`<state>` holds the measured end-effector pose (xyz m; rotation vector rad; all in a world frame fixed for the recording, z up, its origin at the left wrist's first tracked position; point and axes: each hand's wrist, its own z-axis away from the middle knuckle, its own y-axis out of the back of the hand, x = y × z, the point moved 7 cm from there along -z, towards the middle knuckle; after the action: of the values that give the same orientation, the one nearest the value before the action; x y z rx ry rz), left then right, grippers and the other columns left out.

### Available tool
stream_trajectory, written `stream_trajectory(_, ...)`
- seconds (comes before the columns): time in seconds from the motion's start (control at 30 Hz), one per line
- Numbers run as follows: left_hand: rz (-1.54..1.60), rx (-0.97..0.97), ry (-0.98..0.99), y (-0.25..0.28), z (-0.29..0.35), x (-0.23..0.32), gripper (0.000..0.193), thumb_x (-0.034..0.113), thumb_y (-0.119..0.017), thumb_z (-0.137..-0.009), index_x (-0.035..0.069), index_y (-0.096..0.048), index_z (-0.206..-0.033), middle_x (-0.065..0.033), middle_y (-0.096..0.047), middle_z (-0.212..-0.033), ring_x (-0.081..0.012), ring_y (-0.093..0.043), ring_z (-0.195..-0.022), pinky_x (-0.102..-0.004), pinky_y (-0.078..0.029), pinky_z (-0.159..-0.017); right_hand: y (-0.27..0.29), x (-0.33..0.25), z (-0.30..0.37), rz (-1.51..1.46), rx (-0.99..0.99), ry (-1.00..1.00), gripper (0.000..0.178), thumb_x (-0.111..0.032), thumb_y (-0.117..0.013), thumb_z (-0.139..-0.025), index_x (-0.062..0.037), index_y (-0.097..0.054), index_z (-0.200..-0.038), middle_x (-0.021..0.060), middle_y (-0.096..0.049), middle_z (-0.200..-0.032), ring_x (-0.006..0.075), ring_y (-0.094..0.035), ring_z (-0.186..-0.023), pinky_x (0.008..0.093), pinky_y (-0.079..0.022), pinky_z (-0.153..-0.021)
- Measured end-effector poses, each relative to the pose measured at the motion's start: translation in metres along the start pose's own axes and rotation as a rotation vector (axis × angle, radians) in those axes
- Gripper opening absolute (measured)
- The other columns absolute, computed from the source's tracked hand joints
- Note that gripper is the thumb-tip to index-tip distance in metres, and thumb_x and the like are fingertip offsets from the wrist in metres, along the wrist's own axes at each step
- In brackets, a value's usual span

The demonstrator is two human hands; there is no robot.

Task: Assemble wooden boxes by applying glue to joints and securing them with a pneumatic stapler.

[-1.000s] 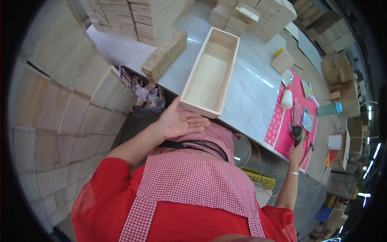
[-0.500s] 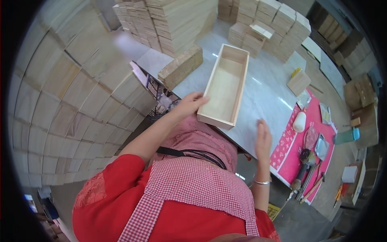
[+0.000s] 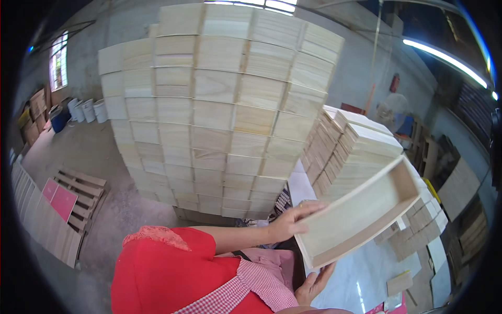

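A long, shallow, open-topped wooden box (image 3: 348, 217) is tilted in front of me, above the table, its inside bare. My left hand (image 3: 293, 222) is closed on the box's left wall near its close end, thumb over the rim. Below the close right corner, my right hand (image 3: 315, 282) is curled with its fingertips at the box's lower edge; part of its grip is hidden by the box.
A tall wall of stacked wooden boxes (image 3: 217, 112) rises ahead. Stacks of thin boards (image 3: 361, 152) and small wood blocks (image 3: 418, 230) stand on the white tabletop (image 3: 340, 293). A pallet (image 3: 83, 199) lies on the floor at left.
My view has swung left toward the stacked boxes. The box has been lifted and tilted in my left hand. My right hand has come from the table to the box's close corner.
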<state>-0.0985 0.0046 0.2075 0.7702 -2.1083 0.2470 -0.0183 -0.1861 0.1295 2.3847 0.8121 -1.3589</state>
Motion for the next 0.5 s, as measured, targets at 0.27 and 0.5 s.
stream_trajectory(0.27,0.355,0.780,-0.375,0.198,0.024,0.201,0.051,0.006,-0.062,-0.081,-0.001,-0.052,-0.131,-0.0114,-0.065,-0.103,-0.0192,-0.067,-0.090,-0.0336,-0.058,-0.075,-0.046,-0.036,-0.021,0.023,-0.284,0.196,0.064,-0.019,-0.059,-0.096,-0.0006,-0.033,-0.153,0.0184,-0.047,-0.146,0.0265,-0.054,-0.121,0.0378,-0.040,-0.102)
stream_trajectory(0.5,-0.322,1.271,-0.887,0.382,0.080,0.409,0.026,0.014,-0.062,-0.083,0.002,-0.069,-0.106,-0.0083,-0.067,-0.104,-0.0193,-0.059,-0.096,-0.0340,-0.046,-0.085,-0.068,0.035,0.001,-0.062,-0.329,-0.060,0.057,-0.006,-0.063,-0.092,-0.0025,-0.044,-0.146,0.0164,-0.058,-0.131,0.0198,-0.061,-0.099,0.0325,-0.048,-0.088)
